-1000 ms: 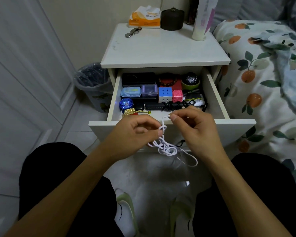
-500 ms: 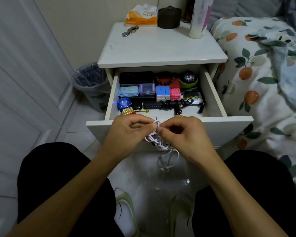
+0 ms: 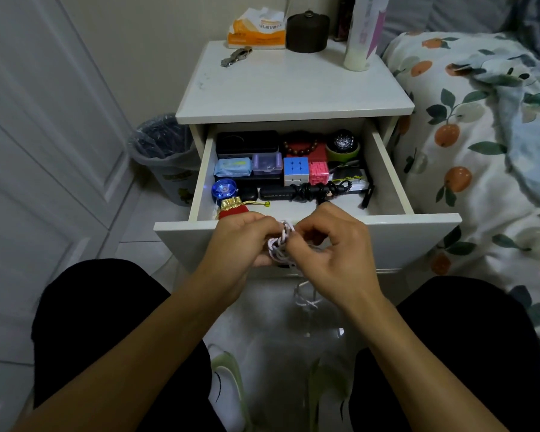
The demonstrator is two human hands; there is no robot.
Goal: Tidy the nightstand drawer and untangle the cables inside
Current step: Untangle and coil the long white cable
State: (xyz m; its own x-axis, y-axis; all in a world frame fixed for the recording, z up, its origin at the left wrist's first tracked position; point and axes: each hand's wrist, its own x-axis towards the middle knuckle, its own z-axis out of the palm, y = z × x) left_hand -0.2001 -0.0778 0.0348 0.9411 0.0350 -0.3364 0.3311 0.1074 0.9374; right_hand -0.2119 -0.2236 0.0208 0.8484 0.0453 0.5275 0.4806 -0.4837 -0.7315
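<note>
Left hand (image 3: 240,241) and right hand (image 3: 331,254), fingers curled, pinch a tangled white cable (image 3: 280,241) between them, just in front of the open drawer (image 3: 293,232); a loop hangs below. Inside (behind the hands) lies a coiled black cable (image 3: 312,191), beside a puzzle cube (image 3: 296,169). Beyond, the nightstand (image 3: 293,88) top.

smooth matt white nightstand (image 3: 293,88), printed cloth bedding (image 3: 480,151), glossy plastic cube (image 3: 296,169), thin white cable (image 3: 281,241).
</note>
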